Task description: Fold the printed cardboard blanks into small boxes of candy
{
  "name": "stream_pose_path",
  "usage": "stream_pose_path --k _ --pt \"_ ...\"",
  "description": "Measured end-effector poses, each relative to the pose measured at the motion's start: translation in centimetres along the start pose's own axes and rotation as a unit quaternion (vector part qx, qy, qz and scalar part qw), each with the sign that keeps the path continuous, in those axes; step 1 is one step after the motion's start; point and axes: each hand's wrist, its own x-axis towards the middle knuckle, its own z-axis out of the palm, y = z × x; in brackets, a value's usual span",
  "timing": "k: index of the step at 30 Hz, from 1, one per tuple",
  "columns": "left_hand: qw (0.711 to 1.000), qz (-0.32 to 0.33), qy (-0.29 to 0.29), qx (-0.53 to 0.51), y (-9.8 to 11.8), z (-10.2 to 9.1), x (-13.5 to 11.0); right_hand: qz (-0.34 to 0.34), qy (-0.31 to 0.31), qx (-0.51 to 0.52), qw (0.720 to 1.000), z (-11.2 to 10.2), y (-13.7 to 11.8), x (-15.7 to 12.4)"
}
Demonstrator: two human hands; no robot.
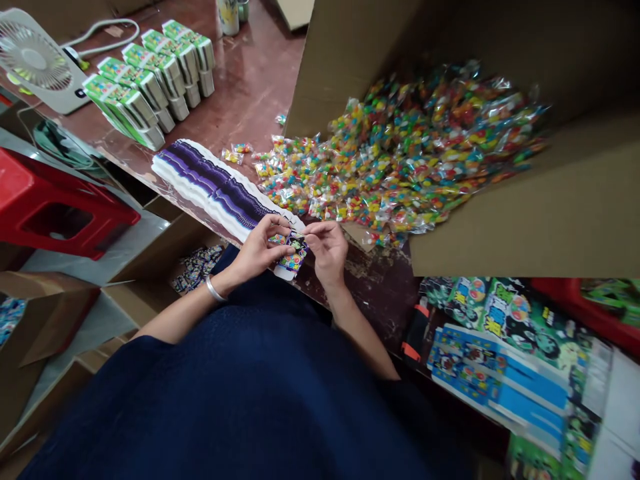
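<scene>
Running across my remote feed is a scuffed dark-red tabletop [245, 80], with a large open brown cardboard box [525, 233] on the right. From its mouth a heap of clear plastic packets of multicoloured candy [400, 160] spreads leftward onto the tabletop. Along the near edge, to the left of the heap, I see a long overlapping row of flat purple, black and white cartons [210, 183]; its right end reaches the hands. The left hand [263, 247] and right hand [329, 253] sit close together but unclasped. Between them is the small purple printed paper carton [295, 259], tilted, with a white flap toward the near side. Left thumb and fingers grip it from the left; right fingertips pinch close at its far right corner, and I cannot tell whether they grasp it.
</scene>
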Motion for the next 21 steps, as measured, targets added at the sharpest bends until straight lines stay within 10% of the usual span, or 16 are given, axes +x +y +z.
stream_pose_path --k 12,21 --pt "0.998 0.0 -0.006 0.069 0.6 0.3 -0.8 0.159 -0.052 -0.019 0.986 -1.6 0.1 2.2" --pt "0.998 -0.007 -0.006 0.061 0.3 0.3 -0.8 -0.021 -0.024 -0.128 0.991 -1.8 -1.4 -0.4"
